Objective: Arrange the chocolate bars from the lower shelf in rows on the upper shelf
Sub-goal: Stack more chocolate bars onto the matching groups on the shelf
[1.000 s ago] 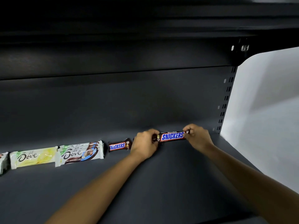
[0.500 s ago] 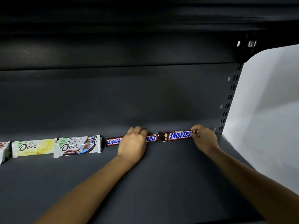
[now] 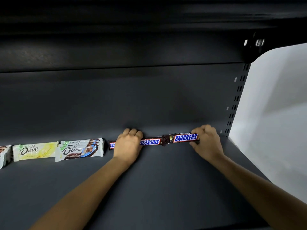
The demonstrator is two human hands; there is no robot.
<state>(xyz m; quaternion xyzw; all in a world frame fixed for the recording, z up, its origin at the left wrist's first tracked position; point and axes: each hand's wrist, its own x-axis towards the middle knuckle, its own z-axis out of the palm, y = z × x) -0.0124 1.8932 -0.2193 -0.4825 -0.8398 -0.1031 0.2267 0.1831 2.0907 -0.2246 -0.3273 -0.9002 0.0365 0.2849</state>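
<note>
- Dark grey metal shelf point(image 3: 149, 188) carries two brown Snickers bars end to end.
- My left hand point(image 3: 128, 145) presses the upside-down Snickers bar point(image 3: 149, 142), fingers curled together over it.
- My right hand point(image 3: 206, 141) has its fingers clamped on the upright Snickers bar point(image 3: 185, 137).

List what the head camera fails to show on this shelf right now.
- Left Snickers bar: its middle is covered by the left hand.
- Right Snickers bar: its right end is hidden under the right hand.
- Leftmost packet: cut off by the frame's left edge, label unreadable.
- Stacked Dove bars: how many lie there is unclear.
- Lower shelf: out of view.
</note>
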